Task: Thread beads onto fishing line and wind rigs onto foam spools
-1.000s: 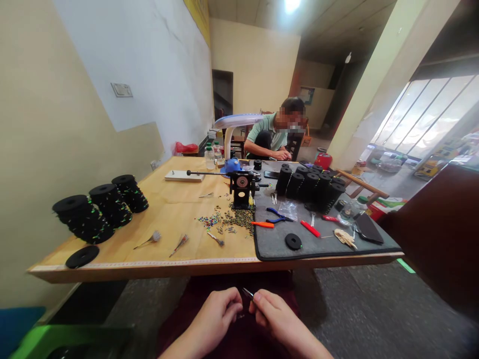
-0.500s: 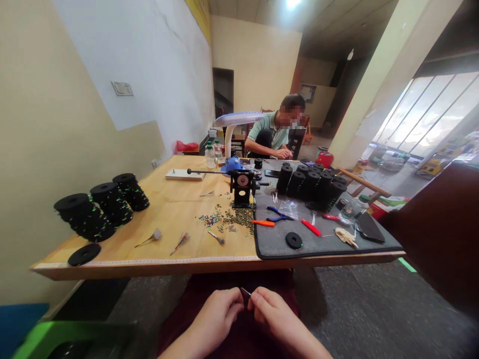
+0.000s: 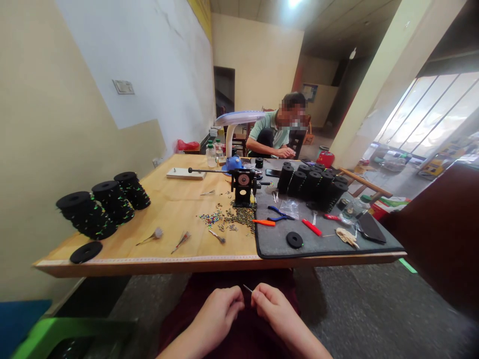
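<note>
Over my lap, below the table's front edge, my two hands are close together. My right hand (image 3: 272,305) pinches a thin, pale, needle-like rod (image 3: 247,288), whose tip points up and left toward my other hand. My left hand (image 3: 223,310) has its fingers curled together; whatever they may hold is hidden. A small gap separates the hands. Straight ahead on the table stands a black hand-crank device (image 3: 243,188) with a round dial. In front of it lie a pile of small brass-coloured pieces (image 3: 244,216) and a scatter of multicoloured beads (image 3: 211,218).
Stacks of black foam discs (image 3: 107,199) stand on the left, more black spools (image 3: 315,180) at the back right. Blue-handled pliers (image 3: 277,214), an orange-handled tool (image 3: 265,223) and a red tool (image 3: 312,227) rest on the grey mat (image 3: 273,247). A co-worker (image 3: 275,130) sits across the table.
My right hand has shifted slightly right, widening the gap between the hands; more of the thin rod's tip shows. My left hand has barely moved.
</note>
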`<move>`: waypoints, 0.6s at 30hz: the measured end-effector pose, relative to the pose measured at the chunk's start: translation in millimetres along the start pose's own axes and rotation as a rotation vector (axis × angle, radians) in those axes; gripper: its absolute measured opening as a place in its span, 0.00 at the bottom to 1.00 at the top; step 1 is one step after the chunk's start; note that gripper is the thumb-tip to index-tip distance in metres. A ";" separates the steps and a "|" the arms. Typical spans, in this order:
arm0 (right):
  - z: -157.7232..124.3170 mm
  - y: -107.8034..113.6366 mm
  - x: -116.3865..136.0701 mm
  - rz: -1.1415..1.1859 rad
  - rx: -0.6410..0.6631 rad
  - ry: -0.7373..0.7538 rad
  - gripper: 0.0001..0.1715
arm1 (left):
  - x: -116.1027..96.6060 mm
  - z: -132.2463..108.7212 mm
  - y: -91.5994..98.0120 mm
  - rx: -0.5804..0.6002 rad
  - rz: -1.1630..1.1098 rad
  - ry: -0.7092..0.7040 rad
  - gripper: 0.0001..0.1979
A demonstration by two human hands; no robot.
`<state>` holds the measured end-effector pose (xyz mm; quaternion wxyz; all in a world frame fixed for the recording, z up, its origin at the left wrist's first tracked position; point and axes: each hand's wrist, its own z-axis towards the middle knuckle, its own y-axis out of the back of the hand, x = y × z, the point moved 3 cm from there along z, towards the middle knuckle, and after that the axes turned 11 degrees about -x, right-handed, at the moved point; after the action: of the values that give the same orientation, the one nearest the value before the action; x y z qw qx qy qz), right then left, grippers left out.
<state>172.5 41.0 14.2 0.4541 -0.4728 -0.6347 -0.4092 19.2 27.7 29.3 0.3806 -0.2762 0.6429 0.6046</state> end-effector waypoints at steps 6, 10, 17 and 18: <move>9.4 53.4 21.6 -0.216 -0.336 0.264 0.22 | -0.8 3.1 -1.8 0.047 -0.262 0.157 0.06; 26.9 127.3 33.0 -0.673 -0.764 0.290 0.24 | -1.6 5.2 -3.4 0.089 -0.511 0.256 0.09; 56.5 185.1 41.3 -1.148 -0.920 0.239 0.16 | -1.5 4.0 -5.5 0.069 -0.624 0.270 0.17; 59.1 186.6 42.5 -1.160 -0.919 0.261 0.15 | -1.2 4.0 -5.9 0.062 -0.626 0.258 0.18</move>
<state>336.6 147.5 57.0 -0.0058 -0.1520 -0.4884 -0.8593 25.3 30.8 27.1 0.4714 -0.5227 0.5880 0.3985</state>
